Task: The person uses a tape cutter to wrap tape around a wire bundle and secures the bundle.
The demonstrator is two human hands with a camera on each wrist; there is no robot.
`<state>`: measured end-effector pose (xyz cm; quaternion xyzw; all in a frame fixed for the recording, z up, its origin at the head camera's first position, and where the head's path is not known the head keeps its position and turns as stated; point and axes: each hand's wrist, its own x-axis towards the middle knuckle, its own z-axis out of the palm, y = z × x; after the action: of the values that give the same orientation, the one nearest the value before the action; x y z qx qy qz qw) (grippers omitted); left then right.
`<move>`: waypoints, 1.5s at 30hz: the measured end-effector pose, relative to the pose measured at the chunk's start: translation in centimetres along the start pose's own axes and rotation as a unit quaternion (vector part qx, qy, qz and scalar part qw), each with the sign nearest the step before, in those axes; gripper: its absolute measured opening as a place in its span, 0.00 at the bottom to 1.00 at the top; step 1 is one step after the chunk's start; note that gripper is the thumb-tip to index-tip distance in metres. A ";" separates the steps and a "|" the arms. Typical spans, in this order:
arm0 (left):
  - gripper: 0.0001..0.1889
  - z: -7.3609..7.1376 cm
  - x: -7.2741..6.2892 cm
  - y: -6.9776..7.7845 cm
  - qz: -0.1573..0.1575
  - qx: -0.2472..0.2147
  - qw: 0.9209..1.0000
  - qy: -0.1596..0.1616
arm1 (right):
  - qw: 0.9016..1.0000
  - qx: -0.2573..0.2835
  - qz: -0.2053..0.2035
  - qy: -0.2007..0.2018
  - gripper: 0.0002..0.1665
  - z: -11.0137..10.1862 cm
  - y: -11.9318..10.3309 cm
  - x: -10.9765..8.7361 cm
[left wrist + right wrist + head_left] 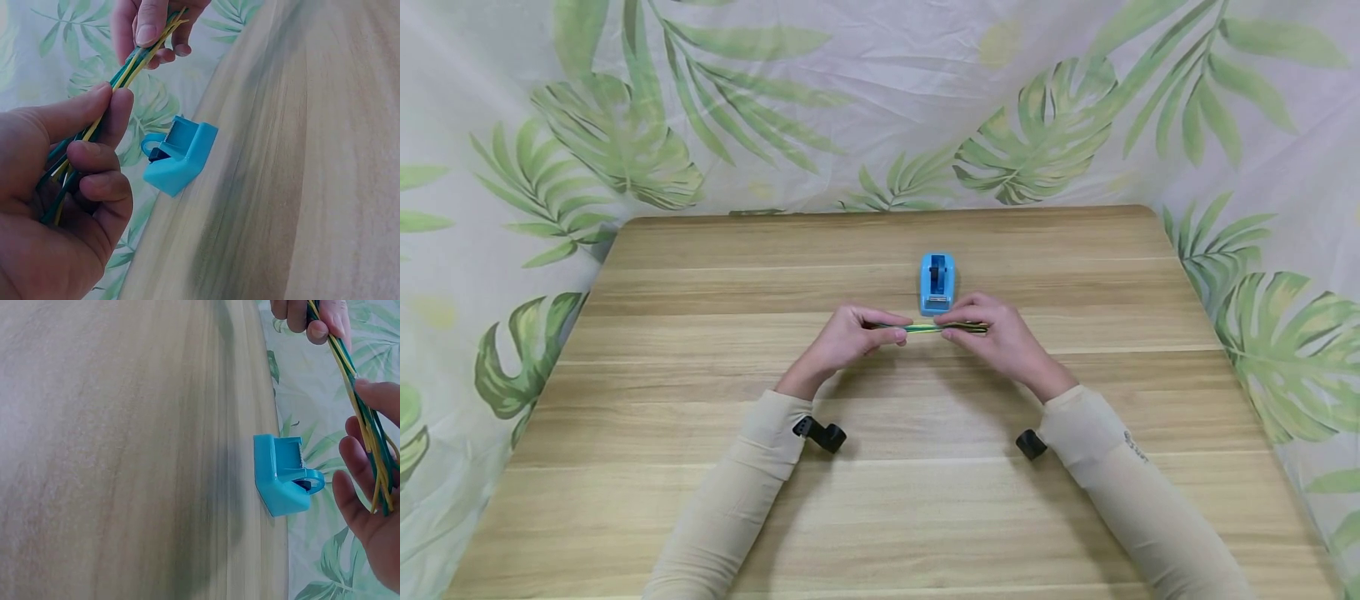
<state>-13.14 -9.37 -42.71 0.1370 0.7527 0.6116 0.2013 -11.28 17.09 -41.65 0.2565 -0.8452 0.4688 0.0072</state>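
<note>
A slim bundle of yellow and green strands (923, 328) stretches between both hands, over the table. My left hand (846, 337) pinches one end between thumb and fingers; in the left wrist view, the strands (128, 69) run back into its curled fingers. The other end is pinched by my right hand (1003, 337), and in the right wrist view loose strand ends (378, 469) fan out past its thumb toward the palm. Just beyond the hands stands a blue tape dispenser (937, 283), its toothed cutter (301, 453) facing me. Whether the strands are cord or wire, I cannot tell.
The wood-grain table (917, 517) spreads around the hands. Behind its far edge hangs a leaf-patterned cloth (895, 108), which also lines both sides. Black wrist-camera mounts (823, 435) jut from the sleeves above the tabletop.
</note>
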 end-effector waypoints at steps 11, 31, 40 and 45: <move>0.11 -0.1 -0.1 0.3 -0.003 0.003 1.000 -0.002 | 0.997 0.044 0.051 -0.043 0.12 -0.4 0.2 0.5; 0.10 -0.2 -0.1 0.4 0.044 0.043 0.998 -0.017 | 0.962 0.136 0.151 -0.184 0.14 -2.0 1.1 1.5; 0.11 0.1 -0.1 0.3 0.075 0.055 0.996 -0.017 | 0.945 0.176 0.181 -0.209 0.16 -1.9 1.5 1.5; 0.10 0.4 -0.6 1.1 0.084 0.067 0.994 -0.017 | 0.929 0.209 0.189 -0.241 0.17 -1.8 1.8 1.4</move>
<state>-12.50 -9.07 -41.60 0.2235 0.7742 0.5721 0.1527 -13.69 18.68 -41.73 0.1926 -0.7374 0.5513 -0.3395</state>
